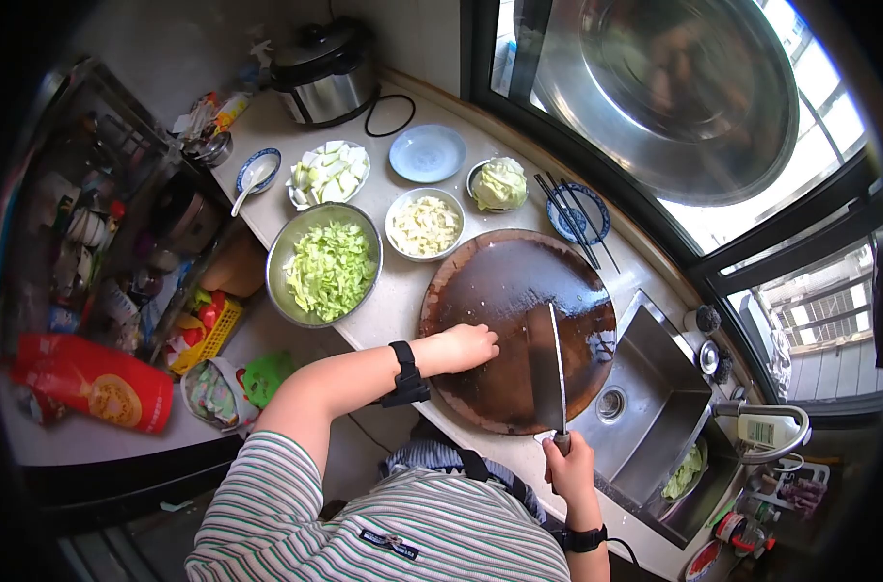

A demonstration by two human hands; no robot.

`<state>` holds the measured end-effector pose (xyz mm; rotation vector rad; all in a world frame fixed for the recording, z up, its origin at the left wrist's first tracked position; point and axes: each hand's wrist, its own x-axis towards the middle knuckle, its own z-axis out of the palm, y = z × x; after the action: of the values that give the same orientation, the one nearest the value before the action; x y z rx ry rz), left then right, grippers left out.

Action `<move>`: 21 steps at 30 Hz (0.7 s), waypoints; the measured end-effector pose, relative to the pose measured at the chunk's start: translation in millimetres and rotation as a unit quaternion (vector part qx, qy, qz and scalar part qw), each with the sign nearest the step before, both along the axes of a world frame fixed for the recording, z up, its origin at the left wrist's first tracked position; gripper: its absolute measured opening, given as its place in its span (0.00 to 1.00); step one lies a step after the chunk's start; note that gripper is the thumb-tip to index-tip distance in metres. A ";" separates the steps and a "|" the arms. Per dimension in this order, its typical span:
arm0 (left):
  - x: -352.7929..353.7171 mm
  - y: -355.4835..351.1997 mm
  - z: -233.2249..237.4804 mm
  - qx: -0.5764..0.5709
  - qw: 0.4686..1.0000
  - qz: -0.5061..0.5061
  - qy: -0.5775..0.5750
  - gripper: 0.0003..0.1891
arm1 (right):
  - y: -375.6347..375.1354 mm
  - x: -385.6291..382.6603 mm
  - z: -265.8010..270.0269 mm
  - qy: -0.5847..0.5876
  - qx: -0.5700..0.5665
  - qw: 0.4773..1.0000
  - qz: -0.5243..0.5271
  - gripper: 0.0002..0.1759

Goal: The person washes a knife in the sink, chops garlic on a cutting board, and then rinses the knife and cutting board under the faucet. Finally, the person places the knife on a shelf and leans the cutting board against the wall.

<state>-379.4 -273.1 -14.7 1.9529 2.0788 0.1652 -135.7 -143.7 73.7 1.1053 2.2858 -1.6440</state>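
Note:
My right hand (569,464) grips the handle of a cleaver (545,373), whose broad blade is over the right part of a round wooden cutting board (461,281). The board's surface looks wet, with a few tiny pale bits on it. My left hand (465,347) rests at the board's left side, fingers curled together; whatever they may hold is hidden. Nearest to that hand stands a steel bowl (278,247) of chopped green leaves (330,272). Behind the board are a bowl of pale chopped pieces (427,226) and a bowl with a cabbage piece (502,184).
A steel sink (645,388) with a faucet (800,427) lies to the right. Chopsticks (582,223) lie across a blue-patterned dish (601,209). Farther back are a light-blue plate (428,153), a plate of white-green slices (330,175) and an electric cooker (325,73).

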 end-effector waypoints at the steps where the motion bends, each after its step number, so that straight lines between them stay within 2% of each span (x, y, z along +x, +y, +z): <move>1: -0.6 -0.6 0.7 -0.001 1.000 0.001 0.002 0.07 | -0.1 -1.6 -0.4 -0.004 -0.004 1.000 -0.005 0.11; 5: -2.6 1.7 1.2 -0.016 1.000 -0.005 -0.008 0.06 | 1.5 -9.1 -6.2 -0.017 -0.024 0.999 -0.017 0.10; 7: -6.6 2.4 -2.5 -0.005 0.999 0.020 -0.050 0.05 | 3.5 -11.0 -9.9 -0.022 -0.027 0.999 -0.019 0.11; 9: -24.3 -2.9 -3.0 0.080 0.989 0.039 -0.120 0.07 | 5.3 -14.1 -11.1 -0.026 -0.030 0.999 -0.021 0.12; 10: -40.2 -3.1 2.6 0.090 0.983 0.062 -0.145 0.11 | 6.0 -15.3 -10.1 -0.026 -0.028 0.999 -0.021 0.12; 11: -53.4 -11.0 8.6 0.134 0.960 0.152 -0.191 0.11 | 6.6 -16.6 -9.3 -0.025 -0.026 0.999 -0.021 0.11; 12: -72.9 -15.3 6.9 0.213 0.948 0.181 -0.154 0.12 | 7.2 -18.0 -9.3 -0.025 -0.027 0.999 -0.023 0.11; 13: -92.4 -22.3 16.6 0.168 0.947 0.242 -0.131 0.14 | 7.7 -18.9 -9.5 -0.025 -0.025 0.999 -0.024 0.12; 15: -127.2 -30.6 25.6 0.172 0.905 0.368 -0.127 0.09 | 8.5 -20.9 -9.4 -0.024 -0.023 0.999 -0.024 0.12; 16: -144.7 -35.0 21.8 0.196 0.902 0.372 -0.097 0.09 | 9.0 -23.1 -9.5 -0.032 -0.021 0.999 -0.026 0.12; 17: -156.9 -39.7 16.9 0.169 0.908 0.375 -0.078 0.12 | 9.4 -25.1 -9.6 -0.040 -0.018 0.999 -0.026 0.12; 19: -173.1 -49.3 15.5 0.067 0.947 0.310 -0.044 0.17 | 10.5 -27.1 -10.2 -0.047 -0.013 0.999 -0.020 0.12; 20: -181.3 -48.9 13.8 0.067 0.948 0.309 -0.044 0.17 | 11.2 -28.4 -10.3 -0.055 -0.007 0.998 -0.014 0.12; 21: -187.3 -46.6 20.5 0.061 0.935 0.348 -0.008 0.18 | 11.6 -30.2 -9.5 -0.055 -0.008 0.998 -0.017 0.12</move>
<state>-566.6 -319.6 5.8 1.1701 2.7108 0.4564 -165.9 -132.2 64.2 1.2054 2.1933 -1.5690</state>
